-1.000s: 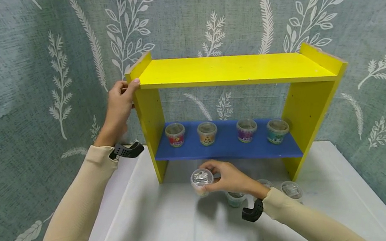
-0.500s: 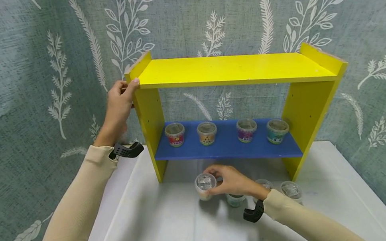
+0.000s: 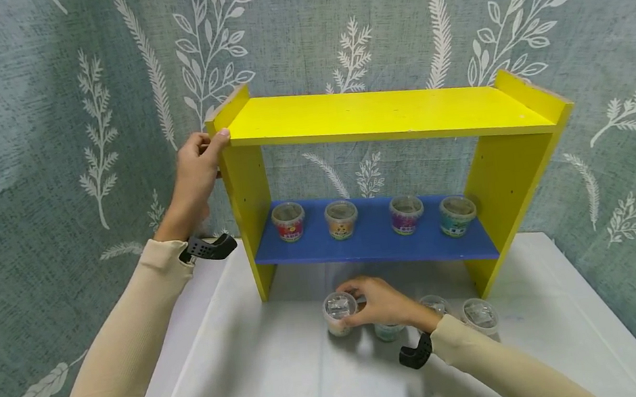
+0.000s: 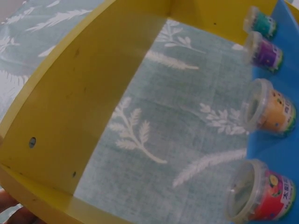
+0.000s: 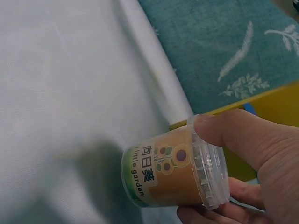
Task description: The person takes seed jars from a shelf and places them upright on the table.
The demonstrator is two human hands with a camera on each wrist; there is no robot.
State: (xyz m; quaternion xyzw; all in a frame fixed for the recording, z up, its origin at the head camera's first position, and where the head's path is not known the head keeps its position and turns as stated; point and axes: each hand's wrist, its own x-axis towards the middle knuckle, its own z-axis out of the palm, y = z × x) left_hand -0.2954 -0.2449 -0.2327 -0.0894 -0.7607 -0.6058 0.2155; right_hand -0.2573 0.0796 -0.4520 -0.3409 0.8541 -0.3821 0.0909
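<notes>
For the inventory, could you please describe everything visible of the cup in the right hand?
The cup looks like plastic, with a clear, ridged top and sunflowers, Chinese characters and "little garden" on its orange side, green at the base. The right hand grips it, roughly upright, in front of the shelf; table contact is unclear.

A ribbed beige left sleeve (image 3: 115,342) is filling the lower left of the head view, and a matching right sleeve (image 3: 505,361) the lower right, both leaving the left hand (image 3: 195,168) and right hand (image 3: 383,302) bare. A curved black left wrist piece (image 3: 213,248), dotted with holes, is showing left of centre, and a similar right wrist piece (image 3: 416,353) below centre.
</notes>
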